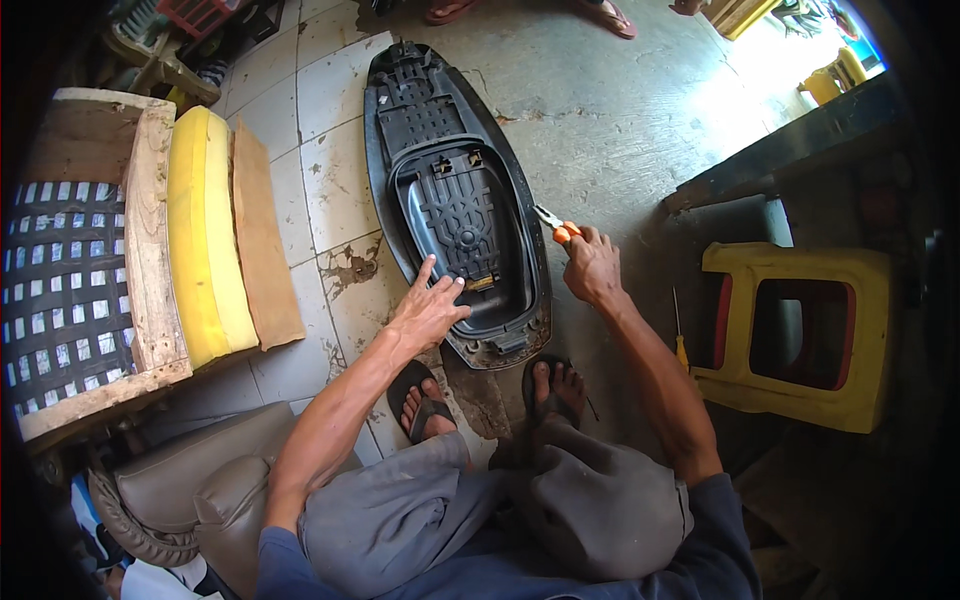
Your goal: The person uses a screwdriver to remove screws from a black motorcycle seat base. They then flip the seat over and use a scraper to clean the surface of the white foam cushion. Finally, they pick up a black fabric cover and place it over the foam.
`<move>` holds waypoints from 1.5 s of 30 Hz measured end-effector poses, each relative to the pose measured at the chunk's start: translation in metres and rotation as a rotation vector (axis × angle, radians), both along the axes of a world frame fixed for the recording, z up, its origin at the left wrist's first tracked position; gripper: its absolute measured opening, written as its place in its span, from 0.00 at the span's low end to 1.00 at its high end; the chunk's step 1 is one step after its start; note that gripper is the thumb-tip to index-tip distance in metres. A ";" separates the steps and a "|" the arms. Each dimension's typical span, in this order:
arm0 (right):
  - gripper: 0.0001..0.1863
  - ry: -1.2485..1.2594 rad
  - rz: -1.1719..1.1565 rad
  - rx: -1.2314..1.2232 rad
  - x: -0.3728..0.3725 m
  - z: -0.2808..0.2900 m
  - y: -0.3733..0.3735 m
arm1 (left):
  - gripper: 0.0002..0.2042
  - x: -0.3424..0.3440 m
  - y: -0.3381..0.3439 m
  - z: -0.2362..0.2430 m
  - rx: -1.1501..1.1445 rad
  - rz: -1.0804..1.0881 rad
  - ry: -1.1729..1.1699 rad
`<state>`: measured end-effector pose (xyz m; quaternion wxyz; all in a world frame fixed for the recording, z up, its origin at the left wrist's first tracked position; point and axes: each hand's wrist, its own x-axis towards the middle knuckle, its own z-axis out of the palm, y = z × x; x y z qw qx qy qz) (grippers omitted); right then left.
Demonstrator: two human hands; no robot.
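A long black motorcycle seat base (462, 215) lies underside up on the floor in front of my feet, its narrow end pointing away. My left hand (430, 312) rests on its near left rim, fingers spread and holding nothing. In my right hand (594, 265) is a pair of pliers (563, 230) with orange grips, my fingers wrapped round the handles. The metal jaws reach the right edge of the seat base; whether they grip anything there is too small to tell.
On the left stand a wooden frame (160, 250) with woven black straps, yellow foam (205, 240) and a brown board (262, 240). At right are a yellow plastic stool (870, 330) and a screwdriver (681, 345). Another person's sandalled foot (612, 18) shows at the far edge.
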<state>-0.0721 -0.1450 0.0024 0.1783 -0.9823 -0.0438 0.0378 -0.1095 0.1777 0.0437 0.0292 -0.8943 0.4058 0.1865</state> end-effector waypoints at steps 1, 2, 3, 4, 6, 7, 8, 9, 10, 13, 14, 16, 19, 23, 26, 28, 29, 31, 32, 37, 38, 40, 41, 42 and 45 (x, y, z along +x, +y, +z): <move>0.16 -0.057 0.027 -0.060 0.003 0.003 0.004 | 0.23 0.001 0.000 0.001 0.011 0.002 0.014; 0.15 -0.113 0.054 -0.119 0.007 0.006 0.007 | 0.24 0.003 0.000 0.002 0.003 0.002 0.017; 0.15 -0.164 0.085 -0.175 0.009 0.008 0.011 | 0.24 0.002 0.000 0.002 -0.001 0.006 0.026; 0.14 -0.118 0.099 -0.247 0.013 0.017 0.015 | 0.24 0.001 0.001 0.002 -0.004 0.011 0.035; 0.14 -0.084 0.097 -0.236 0.016 0.010 0.015 | 0.25 0.001 0.005 0.002 -0.062 0.017 0.037; 0.13 -0.068 0.093 -0.234 0.017 0.006 0.014 | 0.25 0.002 0.005 0.001 -0.094 0.017 0.036; 0.13 0.032 0.086 -0.153 0.022 0.003 0.008 | 0.25 0.001 0.005 0.001 -0.096 0.021 0.045; 0.13 0.130 0.078 -0.072 0.030 0.003 0.001 | 0.25 0.002 0.005 0.004 -0.098 0.025 0.053; 0.13 0.227 0.068 0.009 0.034 0.003 -0.007 | 0.25 0.003 0.004 0.005 -0.101 0.029 0.060; 0.12 0.714 -0.270 0.660 0.035 0.018 -0.012 | 0.26 0.002 0.013 -0.001 -0.108 0.037 0.047; 0.13 0.635 -0.227 0.466 0.027 0.025 -0.004 | 0.26 -0.001 0.016 -0.003 -0.100 0.037 0.037; 0.16 0.347 -0.050 0.310 0.010 0.012 -0.017 | 0.27 -0.001 0.010 -0.004 -0.111 0.014 0.005; 0.19 0.096 -0.001 0.116 -0.023 0.002 -0.014 | 0.26 0.004 -0.003 0.006 -0.047 0.016 0.061; 0.15 -0.107 0.081 -0.086 -0.028 0.012 0.000 | 0.27 0.001 0.006 0.000 -0.076 0.011 0.017; 0.13 -0.028 0.100 -0.055 -0.015 0.019 0.004 | 0.29 0.003 0.007 0.001 -0.051 0.013 0.015; 0.12 0.093 0.058 0.052 -0.010 0.013 -0.002 | 0.30 0.000 0.003 0.004 -0.045 0.017 0.033; 0.12 0.234 0.019 0.145 -0.010 0.011 -0.009 | 0.30 -0.003 0.002 0.006 -0.044 0.019 0.038; 0.12 0.486 -0.064 0.321 0.002 0.017 -0.022 | 0.29 0.002 -0.001 0.009 -0.050 0.023 0.031; 0.10 0.517 -0.157 0.522 0.002 0.014 -0.025 | 0.28 0.002 0.000 0.010 -0.052 0.027 0.034; 0.13 0.624 -0.177 0.940 -0.022 0.017 -0.025 | 0.27 -0.003 -0.001 0.019 -0.064 0.040 0.056; 0.14 0.366 -0.096 0.685 -0.027 0.017 -0.023 | 0.29 0.002 -0.005 0.021 0.002 0.050 0.105; 0.17 0.087 0.013 0.174 -0.031 0.013 -0.011 | 0.38 0.002 0.003 0.009 -0.078 0.025 0.025; 0.14 -0.092 0.038 0.079 -0.033 0.009 -0.011 | 0.43 0.000 0.009 0.001 -0.114 0.016 -0.007; 0.11 -0.253 0.070 -0.003 -0.038 0.015 -0.002 | 0.47 0.001 0.009 0.009 -0.149 0.107 0.020; 0.12 -0.186 0.184 -0.243 -0.038 0.026 0.001 | 0.55 -0.006 0.027 0.003 -0.134 0.273 -0.243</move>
